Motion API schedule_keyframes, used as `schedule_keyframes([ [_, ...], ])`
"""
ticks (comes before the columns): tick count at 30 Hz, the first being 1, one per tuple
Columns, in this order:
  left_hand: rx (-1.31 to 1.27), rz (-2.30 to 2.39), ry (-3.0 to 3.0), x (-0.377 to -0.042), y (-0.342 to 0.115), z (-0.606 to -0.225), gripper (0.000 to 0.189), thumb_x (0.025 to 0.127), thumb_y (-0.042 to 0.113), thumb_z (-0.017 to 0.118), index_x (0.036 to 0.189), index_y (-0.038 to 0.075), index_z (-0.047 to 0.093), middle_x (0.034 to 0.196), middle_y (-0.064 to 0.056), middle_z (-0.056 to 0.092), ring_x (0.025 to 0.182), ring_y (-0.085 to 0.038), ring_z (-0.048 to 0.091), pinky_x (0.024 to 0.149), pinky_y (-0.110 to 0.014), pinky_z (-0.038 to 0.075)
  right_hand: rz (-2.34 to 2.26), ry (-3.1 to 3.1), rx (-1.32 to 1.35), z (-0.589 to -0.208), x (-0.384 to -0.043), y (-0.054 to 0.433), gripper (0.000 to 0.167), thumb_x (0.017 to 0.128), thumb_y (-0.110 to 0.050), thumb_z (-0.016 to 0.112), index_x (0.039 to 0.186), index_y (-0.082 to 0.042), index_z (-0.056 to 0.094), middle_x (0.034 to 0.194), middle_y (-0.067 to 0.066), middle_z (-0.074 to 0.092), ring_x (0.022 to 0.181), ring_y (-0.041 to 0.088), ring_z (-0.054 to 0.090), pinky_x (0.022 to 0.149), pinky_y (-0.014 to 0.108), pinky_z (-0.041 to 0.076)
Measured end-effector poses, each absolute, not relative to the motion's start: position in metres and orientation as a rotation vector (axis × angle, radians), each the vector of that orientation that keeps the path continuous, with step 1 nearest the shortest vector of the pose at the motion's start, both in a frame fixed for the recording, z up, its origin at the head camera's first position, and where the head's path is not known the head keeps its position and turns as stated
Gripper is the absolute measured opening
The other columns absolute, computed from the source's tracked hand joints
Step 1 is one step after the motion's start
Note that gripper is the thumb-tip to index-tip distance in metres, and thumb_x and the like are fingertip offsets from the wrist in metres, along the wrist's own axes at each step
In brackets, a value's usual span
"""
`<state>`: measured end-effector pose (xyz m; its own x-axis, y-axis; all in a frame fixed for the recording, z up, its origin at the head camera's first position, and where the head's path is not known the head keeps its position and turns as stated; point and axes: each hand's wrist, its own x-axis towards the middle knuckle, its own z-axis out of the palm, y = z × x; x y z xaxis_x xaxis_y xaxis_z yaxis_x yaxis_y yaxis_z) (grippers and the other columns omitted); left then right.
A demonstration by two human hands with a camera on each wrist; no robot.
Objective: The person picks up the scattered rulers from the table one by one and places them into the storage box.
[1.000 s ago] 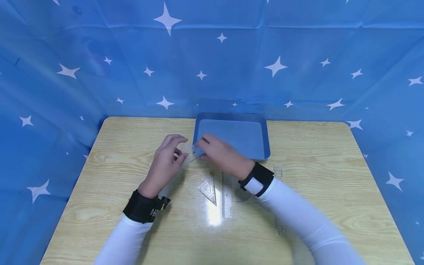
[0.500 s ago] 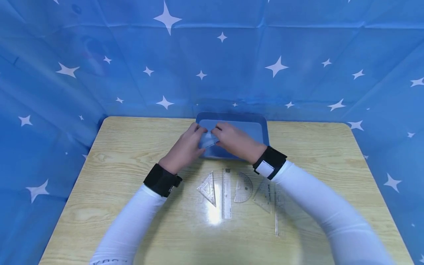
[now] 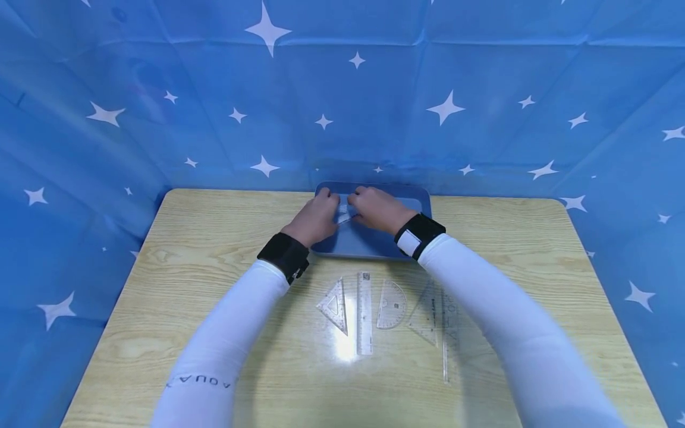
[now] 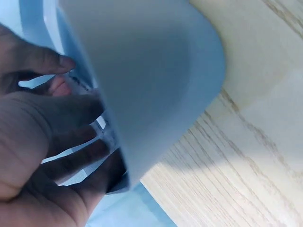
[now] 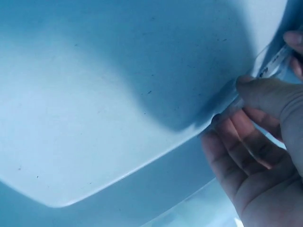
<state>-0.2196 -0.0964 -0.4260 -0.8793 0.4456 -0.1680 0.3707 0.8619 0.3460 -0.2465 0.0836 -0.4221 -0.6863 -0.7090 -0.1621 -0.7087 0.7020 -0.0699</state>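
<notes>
Toward the back of the wood-grain desk (image 3: 535,297), right up by the starry blue cloth (image 3: 342,89), sits a shallow blue tray (image 3: 369,245), and both hands are reaching into it. They're sharing one small clear plastic piece (image 3: 343,218) with dark printed marks on it. It's mostly hidden by the hands, so I can't make out its full shape. The left hand (image 3: 318,217) has its fingers curled in and pinching one end, just inside the tray wall if you check the left wrist view. The right hand (image 3: 379,209) has the other end between thumb and fingers, near the tray's side wall in its own wrist view.

Closer to the camera, a row of see-through drawing tools lies flat on the desk, spaced apart: a small set square (image 3: 339,315), then a ruler (image 3: 364,315), a protractor (image 3: 392,306), a larger set square (image 3: 426,321) and one more long clear strip (image 3: 448,324), partly tucked out of sight behind the right sleeve (image 3: 497,315). Both sleeves are white, with a black band at each wrist.
</notes>
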Motion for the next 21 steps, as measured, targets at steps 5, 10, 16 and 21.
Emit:
schedule_keyframes([
  [5,0.599,0.396,2.789,-0.231,-0.091,-0.436,0.041,0.095,0.0,0.06,0.135,-0.007,0.057,0.132,-0.029,0.054,0.115,-0.037,0.058,0.09,-0.044,0.052,0.015,2.709,-1.073,-0.435,-0.258,0.077,0.034,0.101,-0.009,0.065,0.134,0.002,0.063,0.127,0.021,0.066,0.119,0.032,0.065,0.1,0.041,0.054],
  [10,0.578,0.348,2.806,-0.237,-0.085,-0.443,0.033,0.097,0.001,0.058,0.13,-0.005,0.062,0.13,-0.027,0.058,0.121,-0.038,0.058,0.097,-0.045,0.052,0.029,2.709,-1.017,-0.443,-0.264,0.074,0.031,0.105,-0.002,0.054,0.135,0.003,0.062,0.128,0.023,0.065,0.121,0.034,0.064,0.101,0.043,0.054],
  [16,0.604,0.216,2.863,-0.24,-0.081,-0.448,0.026,0.104,0.001,0.05,0.123,-0.002,0.067,0.123,-0.023,0.064,0.118,-0.037,0.061,0.102,-0.049,0.05,0.077,2.736,-0.988,-0.447,-0.269,0.073,0.029,0.106,-0.003,0.053,0.133,0.002,0.063,0.128,0.022,0.064,0.121,0.035,0.063,0.102,0.043,0.053],
  [21,0.622,0.1,2.87,-0.243,-0.08,-0.454,0.029,0.108,0.001,0.044,0.125,-0.001,0.067,0.125,-0.023,0.065,0.122,-0.036,0.059,0.104,-0.05,0.048,0.043,2.742,-0.939,-0.449,-0.273,0.072,0.029,0.107,-0.003,0.052,0.132,0.0,0.065,0.131,0.02,0.065,0.123,0.034,0.063,0.104,0.043,0.052],
])
